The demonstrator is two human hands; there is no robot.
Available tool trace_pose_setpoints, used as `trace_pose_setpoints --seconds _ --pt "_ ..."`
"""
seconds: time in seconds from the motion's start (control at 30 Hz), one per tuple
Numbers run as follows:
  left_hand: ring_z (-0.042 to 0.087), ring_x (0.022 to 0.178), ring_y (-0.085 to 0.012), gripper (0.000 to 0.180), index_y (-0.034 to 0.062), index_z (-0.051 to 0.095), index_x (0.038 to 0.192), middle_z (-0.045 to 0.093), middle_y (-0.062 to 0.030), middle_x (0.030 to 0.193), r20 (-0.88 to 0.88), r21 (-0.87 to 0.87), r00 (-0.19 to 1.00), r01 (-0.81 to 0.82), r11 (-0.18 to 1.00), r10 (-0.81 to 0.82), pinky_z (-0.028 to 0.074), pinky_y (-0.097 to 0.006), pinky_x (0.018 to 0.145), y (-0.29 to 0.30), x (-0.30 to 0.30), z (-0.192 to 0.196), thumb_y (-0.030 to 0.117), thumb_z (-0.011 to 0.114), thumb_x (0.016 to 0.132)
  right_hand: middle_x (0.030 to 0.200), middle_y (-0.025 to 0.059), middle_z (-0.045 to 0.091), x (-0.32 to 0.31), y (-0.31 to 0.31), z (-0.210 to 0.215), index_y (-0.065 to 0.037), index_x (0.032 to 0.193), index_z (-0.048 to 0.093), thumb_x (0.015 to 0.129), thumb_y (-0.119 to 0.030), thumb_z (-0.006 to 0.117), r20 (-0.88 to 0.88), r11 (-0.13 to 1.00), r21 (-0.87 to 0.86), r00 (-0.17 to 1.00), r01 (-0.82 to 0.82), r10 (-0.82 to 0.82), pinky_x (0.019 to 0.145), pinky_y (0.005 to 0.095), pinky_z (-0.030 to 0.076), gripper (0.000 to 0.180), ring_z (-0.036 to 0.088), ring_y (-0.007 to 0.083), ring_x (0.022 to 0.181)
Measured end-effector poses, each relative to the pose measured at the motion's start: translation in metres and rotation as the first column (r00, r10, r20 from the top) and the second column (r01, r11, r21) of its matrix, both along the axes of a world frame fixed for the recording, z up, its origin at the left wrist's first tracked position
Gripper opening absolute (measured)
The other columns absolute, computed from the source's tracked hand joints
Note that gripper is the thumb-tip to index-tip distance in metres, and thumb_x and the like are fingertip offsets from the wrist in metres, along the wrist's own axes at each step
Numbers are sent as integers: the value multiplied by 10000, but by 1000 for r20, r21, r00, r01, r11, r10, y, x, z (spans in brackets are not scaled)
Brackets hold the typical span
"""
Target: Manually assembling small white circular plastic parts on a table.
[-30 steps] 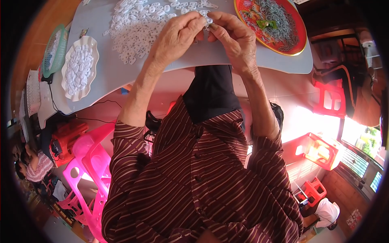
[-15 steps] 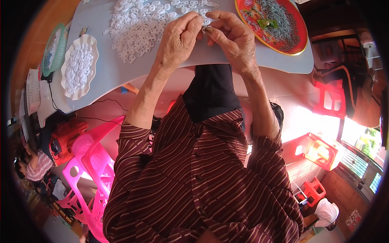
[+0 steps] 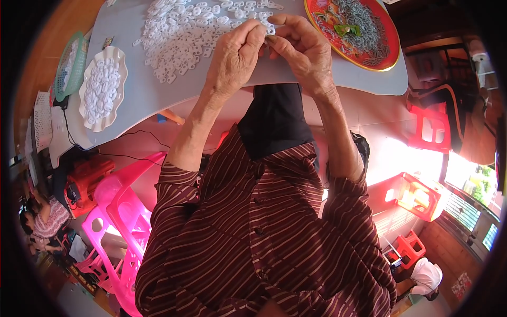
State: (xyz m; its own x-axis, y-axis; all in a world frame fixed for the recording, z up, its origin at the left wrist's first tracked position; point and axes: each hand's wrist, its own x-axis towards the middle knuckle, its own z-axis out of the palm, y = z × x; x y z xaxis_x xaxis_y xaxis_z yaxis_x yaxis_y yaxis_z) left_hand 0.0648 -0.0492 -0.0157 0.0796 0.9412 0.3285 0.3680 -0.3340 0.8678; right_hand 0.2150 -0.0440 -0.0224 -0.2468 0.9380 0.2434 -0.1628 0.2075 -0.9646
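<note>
My left hand [image 3: 235,59] and my right hand [image 3: 306,55] meet over the near part of the grey table. Between my right thumb and fingers is a small white plastic piece [image 3: 271,30], mostly covered. My left hand is closed against it, thumb bent over the curled fingers; what lies in that pinch is hidden. Just beyond and to the left spreads a heap of small white plastic pieces [image 3: 177,45] with holes. On the right, close to my right hand, a red round tray [image 3: 393,48] with a gold rim bears many thin grey metal-looking bits.
A scalloped white dish [image 3: 122,87] full of white oval pieces stands at the table's left edge, beside a green basket [image 3: 79,71]. Pink chair [image 3: 119,198] lies lower left, red stools [image 3: 417,198] lower right. Other people [image 3: 50,216] are at far left and lower right.
My left hand has tipped slightly toward the right hand, and its fingertips now cover more of the white piece. My right hand has hardly moved.
</note>
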Motion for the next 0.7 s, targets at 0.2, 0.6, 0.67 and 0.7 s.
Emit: trace_pose_setpoints --seconds 0.2,0.6,0.67,0.7 --pt "450 557 -159 232 8 529 877 489 -90 619 50 2 997 60 998 -60 412 -302 536 2 -5 1 218 452 937 821 50 611 -1 1 3 22 1104 540 840 -19 619 -5 999 11 999 -45 45 661 214 500 279 602 98 730" --pt "470 586 -154 235 1 513 861 484 -94 631 47 -118 999 17 993 -11 423 -305 570 -12 -1 8 210 426 924 801 82 658 -4 -6 0 39 1013 528 854 -40 610 161 992 125 987 -25 5 653 228 505 196 642 112 749" --pt "477 593 -155 246 -2 507 852 497 -88 636 27 -176 999 46 983 -42 426 -307 575 -12 -3 9 218 420 919 783 82 662 -3 -6 2 35 1004 531 853 -48 615 195 991 132 981 -33 7 637 226 498 192 643 109 743" --pt "477 593 -155 246 -2 507 852 497 -88 636 26 -177 999 45 983 -41 426 -307 575 -12 -3 9 218 420 919 766 81 666 -3 -6 2 31 996 534 851 -57 620 230 989 140 973 -41 8 622 225 492 189 644 106 736"
